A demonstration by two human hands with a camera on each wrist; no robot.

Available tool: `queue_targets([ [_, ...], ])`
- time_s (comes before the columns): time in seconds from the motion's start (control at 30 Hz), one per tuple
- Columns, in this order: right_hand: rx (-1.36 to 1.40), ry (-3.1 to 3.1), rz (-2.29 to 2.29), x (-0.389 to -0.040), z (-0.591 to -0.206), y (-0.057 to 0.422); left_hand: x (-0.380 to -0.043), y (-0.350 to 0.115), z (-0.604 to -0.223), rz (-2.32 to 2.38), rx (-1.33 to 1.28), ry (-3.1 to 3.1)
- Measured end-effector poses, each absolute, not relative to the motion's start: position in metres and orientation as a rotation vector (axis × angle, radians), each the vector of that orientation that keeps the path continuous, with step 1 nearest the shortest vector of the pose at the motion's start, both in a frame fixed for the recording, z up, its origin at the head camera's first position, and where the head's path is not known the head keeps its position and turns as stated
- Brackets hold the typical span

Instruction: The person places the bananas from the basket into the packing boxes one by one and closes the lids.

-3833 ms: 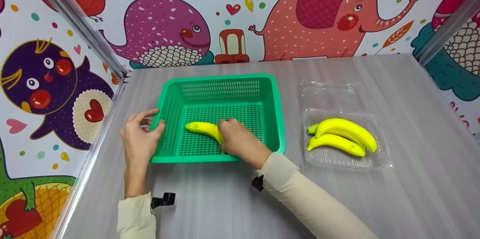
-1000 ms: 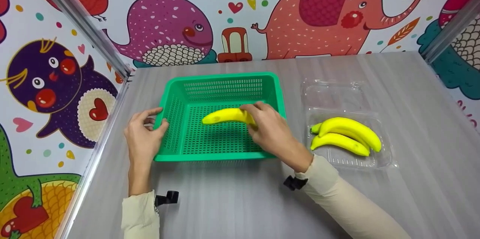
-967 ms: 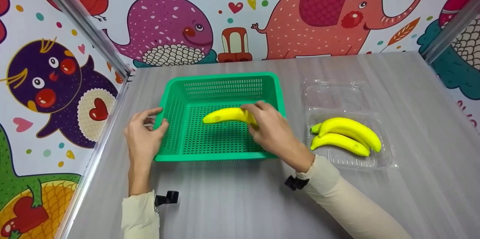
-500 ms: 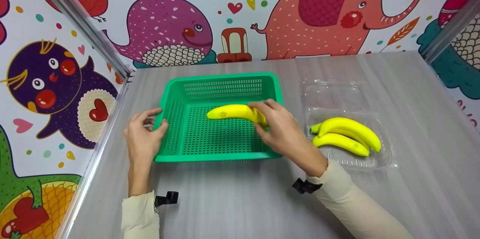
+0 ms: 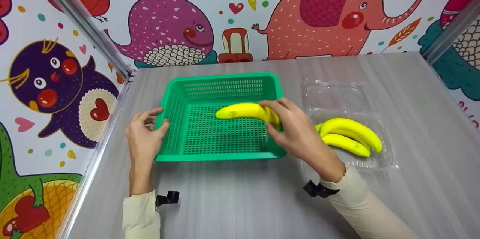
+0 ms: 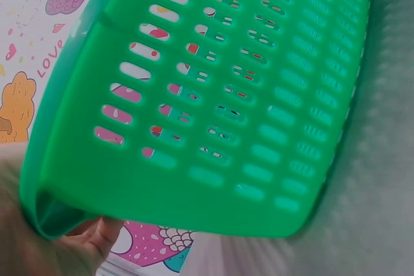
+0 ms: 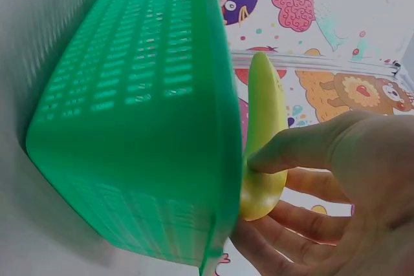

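Gripped by its end between thumb and fingers, a yellow banana (image 5: 245, 111) is held by my right hand (image 5: 300, 130) above the right part of the green plastic basket (image 5: 225, 157). In the right wrist view the banana (image 7: 264, 108) shows just past the basket's rim, with the thumb across it. My left hand (image 5: 144, 134) pinches the left rim of the basket; the left wrist view shows the slotted basket wall (image 6: 194, 179) close up. To the right, yellow bananas (image 5: 348, 130) lie in a clear plastic clamshell box (image 5: 386, 156), partly hidden by my right hand.
The clamshell's raised lid (image 5: 333, 94) lies folded back behind its tray. Grey wood-grain table (image 5: 232, 201) surrounds the basket. Printed cartoon walls (image 5: 240, 17) stand at the back and left, with a metal strip (image 5: 90, 32) along the left corner.
The banana, which lay on the basket's floor under my right hand, is now lifted and carried to the right, near the right rim. My left hand stays on the left rim.
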State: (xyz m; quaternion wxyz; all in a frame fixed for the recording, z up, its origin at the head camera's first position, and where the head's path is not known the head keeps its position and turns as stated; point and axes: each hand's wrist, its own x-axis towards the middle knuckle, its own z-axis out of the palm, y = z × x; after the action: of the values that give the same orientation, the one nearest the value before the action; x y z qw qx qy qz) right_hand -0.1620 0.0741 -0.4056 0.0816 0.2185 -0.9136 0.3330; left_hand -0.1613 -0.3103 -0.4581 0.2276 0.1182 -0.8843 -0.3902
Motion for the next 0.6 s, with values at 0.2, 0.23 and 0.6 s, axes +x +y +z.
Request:
queue_targets([
  [0.2, 0.651, -2.742, 1.02, -0.161, -0.404, 0.086, -0.161, -0.311, -0.46, -1.075, 0.304, -2.421],
  [0.23, 0.655, -2.743, 1.033, -0.161, -0.404, 0.088, -0.161, -0.311, -0.46, -1.077, 0.303, -2.419],
  [0.6, 0.682, -2.728, 1.046, -0.153, -0.396, 0.11, -0.16, -0.311, -0.459, -1.062, 0.308, -2.434],
])
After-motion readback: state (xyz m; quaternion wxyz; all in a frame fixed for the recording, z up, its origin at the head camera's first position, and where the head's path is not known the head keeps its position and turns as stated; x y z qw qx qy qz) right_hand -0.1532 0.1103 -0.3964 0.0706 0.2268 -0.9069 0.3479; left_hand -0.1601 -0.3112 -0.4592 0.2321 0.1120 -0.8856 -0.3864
